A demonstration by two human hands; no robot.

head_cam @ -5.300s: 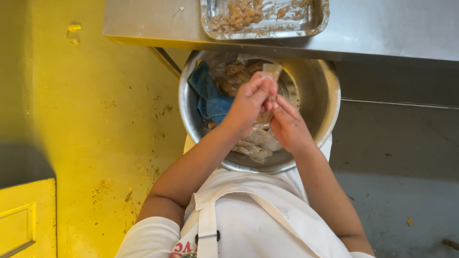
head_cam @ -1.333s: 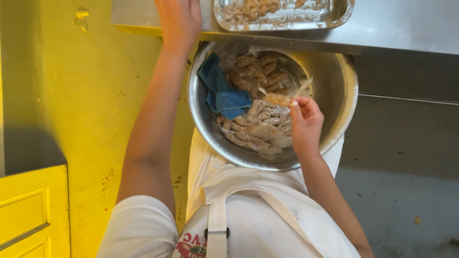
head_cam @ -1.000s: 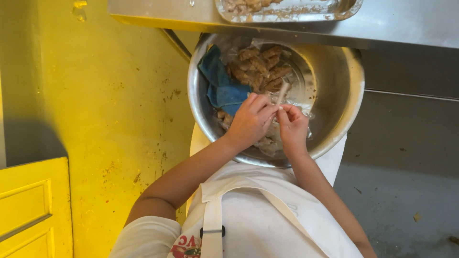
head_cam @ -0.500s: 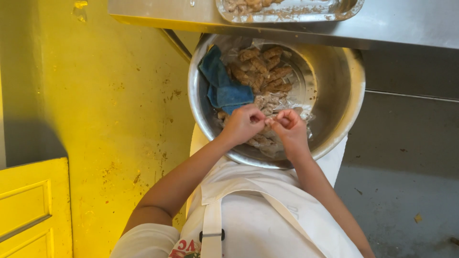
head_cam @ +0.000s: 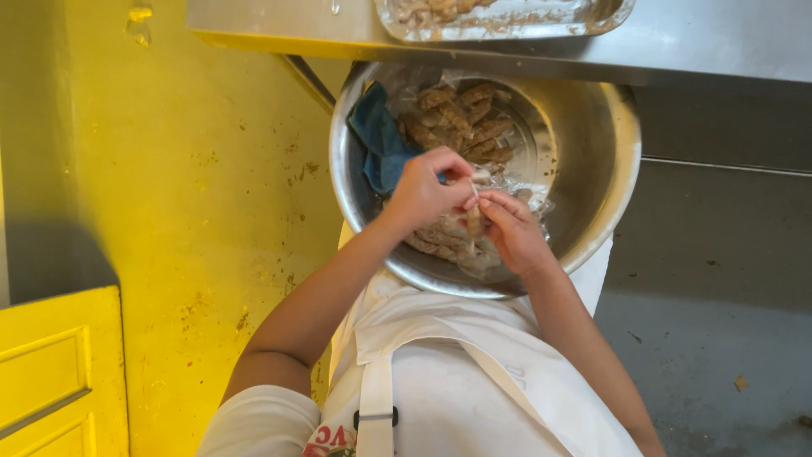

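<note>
White apron [head_cam: 440,372] nearest. Left hand [head_cam: 423,190] and right hand [head_cam: 512,228] pinched shut on small pale shrimp-like piece [head_cam: 474,222], long axis upright between fingertips, both equally near. Round steel bowl [head_cam: 609,169] beneath: brown pieces [head_cam: 461,123], blue cloth [head_cam: 381,144]. Steel tray [head_cam: 507,21] farthest.
</note>
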